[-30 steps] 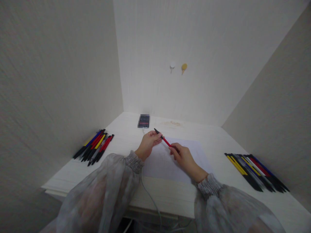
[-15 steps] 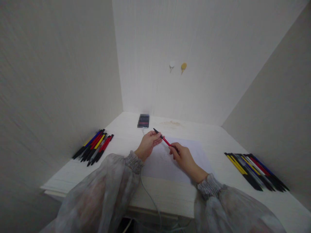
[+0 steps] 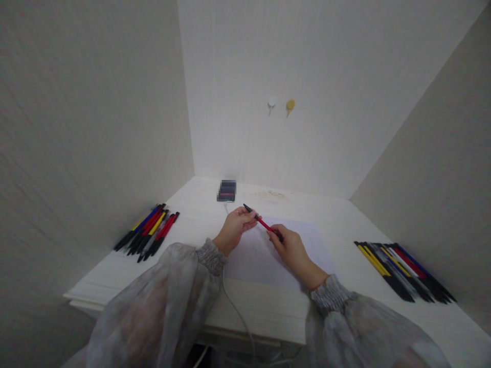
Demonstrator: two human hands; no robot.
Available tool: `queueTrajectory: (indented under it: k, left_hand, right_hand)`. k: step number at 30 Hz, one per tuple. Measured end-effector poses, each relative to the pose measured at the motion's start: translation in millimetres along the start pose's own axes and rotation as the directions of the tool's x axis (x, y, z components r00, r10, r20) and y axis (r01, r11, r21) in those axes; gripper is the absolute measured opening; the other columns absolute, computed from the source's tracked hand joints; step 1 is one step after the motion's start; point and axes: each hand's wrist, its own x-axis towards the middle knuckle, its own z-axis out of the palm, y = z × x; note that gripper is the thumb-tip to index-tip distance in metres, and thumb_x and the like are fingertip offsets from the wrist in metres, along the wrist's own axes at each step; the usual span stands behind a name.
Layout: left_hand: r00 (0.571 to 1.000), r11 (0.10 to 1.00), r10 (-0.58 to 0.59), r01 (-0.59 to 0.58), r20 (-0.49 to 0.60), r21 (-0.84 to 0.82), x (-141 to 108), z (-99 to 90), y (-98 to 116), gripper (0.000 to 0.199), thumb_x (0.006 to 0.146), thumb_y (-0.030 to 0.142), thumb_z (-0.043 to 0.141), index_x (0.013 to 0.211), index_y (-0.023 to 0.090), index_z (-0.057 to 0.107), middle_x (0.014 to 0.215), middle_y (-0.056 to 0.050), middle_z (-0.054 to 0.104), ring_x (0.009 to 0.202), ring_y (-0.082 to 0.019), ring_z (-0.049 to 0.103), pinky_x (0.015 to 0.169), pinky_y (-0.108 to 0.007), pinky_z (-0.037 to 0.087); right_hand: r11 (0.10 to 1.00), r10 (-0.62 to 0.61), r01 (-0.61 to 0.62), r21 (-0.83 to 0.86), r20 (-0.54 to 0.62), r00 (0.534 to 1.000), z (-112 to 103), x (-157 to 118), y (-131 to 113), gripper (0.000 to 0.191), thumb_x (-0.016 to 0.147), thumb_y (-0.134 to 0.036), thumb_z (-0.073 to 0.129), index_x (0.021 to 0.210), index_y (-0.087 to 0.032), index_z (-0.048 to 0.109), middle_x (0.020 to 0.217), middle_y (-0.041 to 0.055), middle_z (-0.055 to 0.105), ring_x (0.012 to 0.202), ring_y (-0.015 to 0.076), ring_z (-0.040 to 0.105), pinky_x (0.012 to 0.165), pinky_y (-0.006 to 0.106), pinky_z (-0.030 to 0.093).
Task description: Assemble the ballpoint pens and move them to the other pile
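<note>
Red pen (image 3: 263,223) btwn both hands, approx mid-table (image 3: 192,217), edges far.

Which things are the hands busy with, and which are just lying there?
Busy with:
- red pen, held at its two ends by the left hand and the right hand
- white paper under the hands

Just lying there:
- pens on the left
- pens on the right
- dark little box at the back
- two wall hooks

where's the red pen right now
In the head view the red pen is at table centre, held between left hand and right hand, above the white paper.
</note>
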Motion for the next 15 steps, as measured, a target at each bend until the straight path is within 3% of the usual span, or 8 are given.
queueTrajectory:
  k: [2,5,9,12,15]
  left_hand:
    - [1.000,1.000,0.006,-0.006,0.012,0.008,-1.3,1.1,0.3,0.017,0.064,0.018,0.065,0.075,0.012,0.053,0.078,-0.005,0.060,0.073,-0.011,0.058,0.068,-0.022,0.046]
    - [0.998,1.000,0.001,-0.002,0.064,0.010,-3.4,2.0,0.8,0.017,0.065,0.020,0.064,0.076,0.012,0.053,0.080,-0.005,0.060,0.074,-0.011,0.058,0.067,-0.021,0.046]
    - [0.987,0.999,-0.025,0.031,0.157,-0.033,-5.1,2.5,0.5,0.018,0.068,0.021,0.062,0.080,0.013,0.051,0.082,-0.006,0.060,0.079,-0.013,0.059,0.065,-0.022,0.047]
    - [0.981,0.996,-0.025,0.042,0.193,-0.081,-5.3,3.5,-0.8,0.019,0.069,0.021,0.060,0.082,0.014,0.049,0.082,-0.007,0.061,0.079,-0.014,0.060,0.068,-0.024,0.047]
    - [0.986,0.991,0.026,-0.004,0.165,-0.131,-4.3,5.5,-1.8,0.016,0.068,0.017,0.061,0.078,0.013,0.049,0.075,-0.005,0.061,0.075,-0.012,0.060,0.076,-0.026,0.046]
  right_hand:
    - [1.000,0.001,0.000,0.014,-0.033,0.999,-0.6,0.2,0.1,0.020,0.079,-0.031,0.043,0.085,-0.018,0.056,0.066,0.0035,0.060,0.059,0.0142,0.054,0.054,0.024,0.039]
    - [0.976,0.067,-0.070,0.206,0.024,0.997,1.3,1.1,1.9,0.023,0.079,-0.035,0.041,0.080,-0.018,0.057,0.060,0.0012,0.057,0.049,0.0112,0.050,0.048,0.022,0.037]
    - [0.773,0.171,-0.274,0.572,0.228,0.958,5.0,3.5,4.4,0.029,0.076,-0.043,0.042,0.074,-0.017,0.054,0.047,-0.0042,0.047,0.034,0.0066,0.038,0.036,0.020,0.031]
    - [0.609,0.170,-0.362,0.706,0.329,0.929,5.4,5.0,3.1,0.030,0.075,-0.044,0.044,0.073,-0.016,0.053,0.043,-0.0074,0.041,0.031,0.0045,0.030,0.036,0.020,0.034]
    - [0.581,0.184,-0.354,0.733,0.306,0.934,6.1,6.8,1.0,0.026,0.074,-0.043,0.046,0.076,-0.017,0.049,0.046,-0.0070,0.045,0.033,0.0050,0.033,0.038,0.021,0.036]
